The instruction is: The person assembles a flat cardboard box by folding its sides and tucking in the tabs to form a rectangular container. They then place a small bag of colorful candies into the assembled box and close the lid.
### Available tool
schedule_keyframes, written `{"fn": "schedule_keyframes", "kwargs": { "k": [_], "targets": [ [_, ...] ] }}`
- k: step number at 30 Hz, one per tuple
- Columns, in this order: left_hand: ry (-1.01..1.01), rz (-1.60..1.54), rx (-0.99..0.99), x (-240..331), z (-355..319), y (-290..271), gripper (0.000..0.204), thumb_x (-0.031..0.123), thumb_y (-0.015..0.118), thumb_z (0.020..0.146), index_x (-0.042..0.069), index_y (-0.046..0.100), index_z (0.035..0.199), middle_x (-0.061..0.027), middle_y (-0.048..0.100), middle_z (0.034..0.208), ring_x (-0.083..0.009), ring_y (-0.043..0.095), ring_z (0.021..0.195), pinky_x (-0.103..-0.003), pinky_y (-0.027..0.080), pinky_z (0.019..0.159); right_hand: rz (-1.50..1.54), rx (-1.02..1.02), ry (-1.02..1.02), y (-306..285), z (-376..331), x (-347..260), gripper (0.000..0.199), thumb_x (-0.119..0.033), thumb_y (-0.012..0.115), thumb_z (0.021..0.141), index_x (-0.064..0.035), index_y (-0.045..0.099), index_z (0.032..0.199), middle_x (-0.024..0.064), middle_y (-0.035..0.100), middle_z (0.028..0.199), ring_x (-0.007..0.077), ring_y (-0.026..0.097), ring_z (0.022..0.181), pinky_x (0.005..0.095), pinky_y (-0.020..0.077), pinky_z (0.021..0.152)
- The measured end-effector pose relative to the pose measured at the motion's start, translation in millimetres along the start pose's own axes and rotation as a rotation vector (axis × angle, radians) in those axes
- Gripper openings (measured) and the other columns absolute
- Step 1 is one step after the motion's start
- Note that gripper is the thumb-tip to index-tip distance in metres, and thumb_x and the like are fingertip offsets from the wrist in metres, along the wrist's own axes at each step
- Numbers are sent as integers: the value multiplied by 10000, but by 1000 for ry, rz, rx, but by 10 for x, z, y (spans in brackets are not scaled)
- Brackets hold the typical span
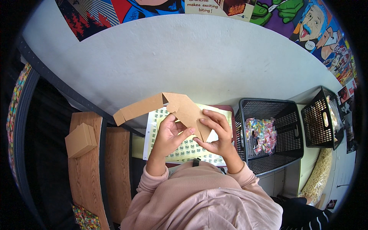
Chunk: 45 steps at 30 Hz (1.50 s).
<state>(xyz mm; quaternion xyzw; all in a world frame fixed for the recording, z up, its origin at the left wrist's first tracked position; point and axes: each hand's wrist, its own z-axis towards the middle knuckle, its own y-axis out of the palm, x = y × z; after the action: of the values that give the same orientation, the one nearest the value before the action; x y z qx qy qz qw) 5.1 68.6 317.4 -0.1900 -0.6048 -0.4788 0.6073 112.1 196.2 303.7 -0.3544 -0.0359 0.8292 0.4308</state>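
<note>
Both hands hold a flat brown cardboard box blank (pixel 161 104) above the table, partly folded, with one long flap reaching out to the left. My left hand (pixel 168 135) grips its lower edge from below. My right hand (pixel 215 130) pinches the right-hand panel near its lower corner. Under the hands lies a white sheet of small green stickers (pixel 180 147) on a dark red board (pixel 229 111).
A black mesh basket (pixel 285 115) holding colourful wrapped sweets (pixel 261 134) stands to the right, with a second black basket (pixel 320 119) beyond it. A folded brown box (pixel 80 141) rests on wooden planks (pixel 86 180) at left. A white wall with posters rises behind.
</note>
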Motion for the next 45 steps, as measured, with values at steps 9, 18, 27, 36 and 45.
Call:
{"fn": "schedule_keyframes", "kwargs": {
  "k": [9, 18, 27, 36, 45],
  "targets": [
    [18, -29, 21, -26, 0, -8, 383, -34, 590, 772, -45, 409, 1109, -110, 527, 1045, -161, 539, 963, -282, 460, 829, -22, -40, -46, -86, 83, -33, 556, -197, 783, 563, -4, 563, 1036, 190, 469, 1148, 307, 521, 1028, 374, 455, 847],
    [-10, -21, -33, 66, -26, 5, 386, -33, 589, 774, -52, 408, 1114, -112, 525, 1062, -166, 540, 974, -284, 464, 830, 120, -49, -57, -153, 5, 17, 482, -209, 737, 616, 32, 575, 1000, 234, 458, 1153, 342, 511, 1052, 401, 440, 866],
    [-85, -11, -64, 45, -26, -49, 416, -41, 593, 767, -52, 401, 1136, -112, 526, 1074, -170, 546, 970, -289, 470, 836, 18, -84, -38, -119, -20, -29, 483, -187, 747, 600, 9, 591, 1013, 218, 467, 1168, 325, 515, 1052, 383, 460, 853],
    [25, 127, 88, -120, -8, 23, 319, 61, 433, 878, -32, 383, 1180, -66, 533, 1017, -119, 507, 933, -260, 405, 811, -23, -62, -52, -3, -115, -45, 470, -208, 751, 587, -90, 613, 1020, 155, 530, 1048, 285, 551, 964, 353, 488, 767],
    [-374, 73, -213, -115, -332, -69, 310, 68, 432, 853, -45, 417, 1141, -86, 553, 1003, -105, 528, 894, -253, 432, 760, -156, -401, -25, -243, 220, -33, 346, -154, 681, 614, -50, 628, 939, 98, 582, 924, 261, 567, 838, 341, 477, 697]
  ]
}}
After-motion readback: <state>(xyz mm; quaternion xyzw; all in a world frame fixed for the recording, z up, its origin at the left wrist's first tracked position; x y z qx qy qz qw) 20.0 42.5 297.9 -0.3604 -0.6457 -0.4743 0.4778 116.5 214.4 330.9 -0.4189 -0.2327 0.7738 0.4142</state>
